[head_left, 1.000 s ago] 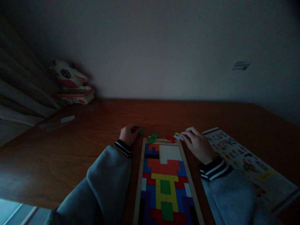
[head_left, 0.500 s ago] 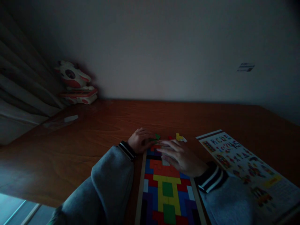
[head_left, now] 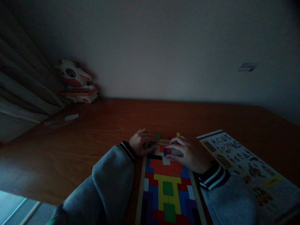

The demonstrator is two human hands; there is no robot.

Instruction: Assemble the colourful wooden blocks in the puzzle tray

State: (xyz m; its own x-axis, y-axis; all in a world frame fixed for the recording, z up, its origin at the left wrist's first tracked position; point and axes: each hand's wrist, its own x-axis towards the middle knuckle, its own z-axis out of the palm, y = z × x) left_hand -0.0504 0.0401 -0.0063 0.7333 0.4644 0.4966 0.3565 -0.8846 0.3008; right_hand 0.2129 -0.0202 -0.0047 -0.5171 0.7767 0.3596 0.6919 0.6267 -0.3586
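Note:
A wooden puzzle board [head_left: 140, 190] lies before me, its frame filled with coloured block pieces, with a light bare patch near the far end. My left hand [head_left: 142, 143] rests at the board's far left corner, thumb apart from the fingers; a dark green piece shows between them. At the far right part of the board, my right hand [head_left: 185, 153] pinches a purple puzzle piece [head_left: 166, 152] between thumb and fingertips, low over the bare patch. Beyond the far edge lie a green piece [head_left: 157, 136], a red piece [head_left: 171, 137] and a yellow piece [head_left: 178, 134], partly hidden by my right hand.
A printed pattern sheet [head_left: 243, 165] lies to the right, partly under my right sleeve. A cow-shaped toy [head_left: 75, 78] stands at the back left beside the curtain [head_left: 18, 84]. A small white item [head_left: 71, 117] lies on the wooden table [head_left: 112, 125].
My right hand has shifted slightly right and nearer, uncovering the purple piece and the bare patch. It now covers more of the yellow piece. My left thumb has moved apart from its fingers.

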